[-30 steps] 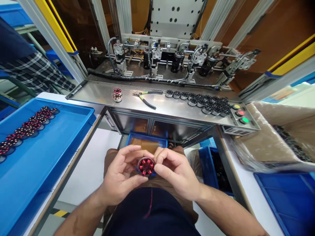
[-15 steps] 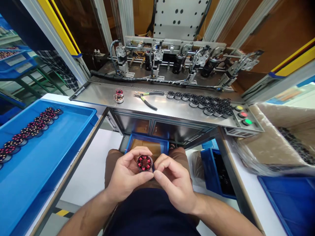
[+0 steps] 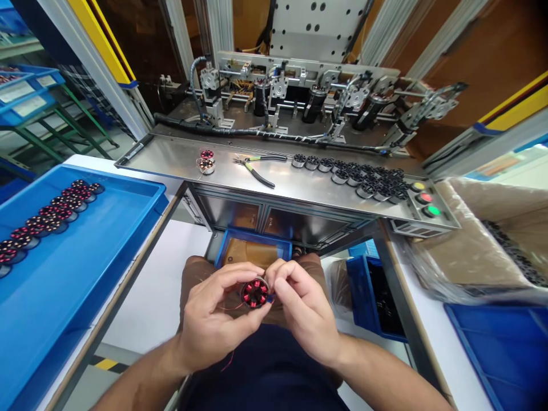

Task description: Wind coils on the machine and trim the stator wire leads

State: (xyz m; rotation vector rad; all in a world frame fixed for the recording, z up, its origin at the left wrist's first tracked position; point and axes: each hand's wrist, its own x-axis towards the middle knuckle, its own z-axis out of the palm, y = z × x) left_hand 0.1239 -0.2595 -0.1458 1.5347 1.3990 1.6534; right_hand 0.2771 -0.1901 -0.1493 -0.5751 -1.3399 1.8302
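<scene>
A small round stator with red copper windings (image 3: pixel 254 293) sits between both hands over my lap. My left hand (image 3: pixel 212 319) is closed around its left side, thumb under it. The fingers of my right hand (image 3: pixel 303 311) pinch at its right edge. A thin red wire (image 3: pixel 229 357) trails down from the stator across my left wrist. Two more wound stators (image 3: pixel 206 161) rest stacked on the steel shelf (image 3: pixel 171 157) ahead, beside green-handled pliers (image 3: pixel 257 166).
A row of dark unwound cores (image 3: pixel 359 177) lies on the shelf's right, near yellow, red and green buttons (image 3: pixel 424 198). The blue tray (image 3: pixel 85 251) at left holds a line of wound stators (image 3: pixel 47 214). A lined cardboard box (image 3: pixel 483 240) stands at right. Winding machinery (image 3: pixel 308 97) fills the back.
The stator has turned a little in my hands and a loose red wire now shows below my left hand. My right fingers have shifted to pinch its right edge.
</scene>
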